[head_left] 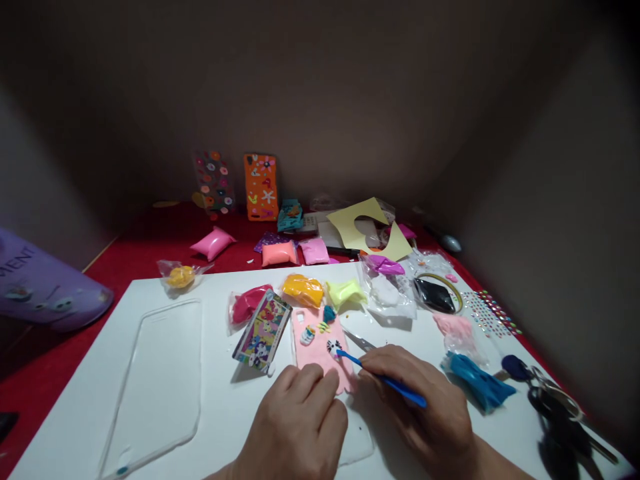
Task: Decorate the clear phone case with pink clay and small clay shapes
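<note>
A phone case partly covered in pink clay lies on the white board. My right hand grips a blue modelling tool, whose tip touches a small white clay face with black marks. Over the lower left part of the case, my left hand is closed with curled fingers; whatever is beneath them is hidden. Higher on the case sit a striped clay piece and a dark teal clay piece above yellowish strips. A metal blade lies beside the case.
Left lies a clear phone case. A pony-picture card leans near orange and red clay packets. Rightward are black clay, blue clay, gem stickers and keys. A decorated orange case stands behind.
</note>
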Tool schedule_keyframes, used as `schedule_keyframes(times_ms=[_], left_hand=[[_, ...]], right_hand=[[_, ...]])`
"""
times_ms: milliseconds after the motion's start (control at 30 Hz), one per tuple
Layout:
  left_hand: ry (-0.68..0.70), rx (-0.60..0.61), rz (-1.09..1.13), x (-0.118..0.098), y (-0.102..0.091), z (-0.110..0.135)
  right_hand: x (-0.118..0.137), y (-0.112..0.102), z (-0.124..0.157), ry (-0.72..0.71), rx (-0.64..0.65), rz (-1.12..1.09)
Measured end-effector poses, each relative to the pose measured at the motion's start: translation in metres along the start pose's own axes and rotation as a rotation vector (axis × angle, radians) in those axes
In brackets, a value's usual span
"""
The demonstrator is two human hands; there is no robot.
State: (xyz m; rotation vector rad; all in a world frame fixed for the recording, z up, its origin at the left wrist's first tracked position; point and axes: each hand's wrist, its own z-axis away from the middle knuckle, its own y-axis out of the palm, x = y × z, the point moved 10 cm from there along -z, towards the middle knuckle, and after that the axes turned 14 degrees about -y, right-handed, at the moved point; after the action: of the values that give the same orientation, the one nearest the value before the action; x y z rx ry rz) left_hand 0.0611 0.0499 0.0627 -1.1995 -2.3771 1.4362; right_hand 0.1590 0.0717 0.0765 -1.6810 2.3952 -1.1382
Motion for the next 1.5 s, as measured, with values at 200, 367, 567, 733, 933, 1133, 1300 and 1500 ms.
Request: schedule_keyframes(times_ms=[200,367,567,733,933,1133,1300,1500], left_hand=[[-0.001,0.004,-0.001,0.000,0.001,0.001],[-0.011,0.022,-0.004,0.000,0.001,0.000],[-0.007,0.017,-0.008,0.000,0.002,0.001],[-0.004,0.027,-0.004,0.000,0.003,0.001],[-0.004,0.011,-0.002,0.000,0.001,0.001],[-0.004,0.026,0.001,0.000,0.003,0.000],[-0.002,0.024,0.002,-0.001,0.003,0.001],[-0.006,0.020,0.002,0.000,0.002,0.001]], right_hand=[[-0.001,0.004,0.001,0.001,0.029,-0.013],[0.001,-0.002,-0.003,0.008,0.004,-0.005],[0.007,-0.008,-0.006,0.003,0.000,-0.009],[0.008,-0.005,-0.005,-0.021,0.023,-0.033],[0.003,-0.001,0.000,-0.002,0.040,-0.038],[0.003,-0.001,0.001,0.008,0.036,-0.036],[0.002,-0.001,0.001,-0.007,0.021,-0.043],[0.003,-0.003,0.001,-0.023,0.008,-0.049]])
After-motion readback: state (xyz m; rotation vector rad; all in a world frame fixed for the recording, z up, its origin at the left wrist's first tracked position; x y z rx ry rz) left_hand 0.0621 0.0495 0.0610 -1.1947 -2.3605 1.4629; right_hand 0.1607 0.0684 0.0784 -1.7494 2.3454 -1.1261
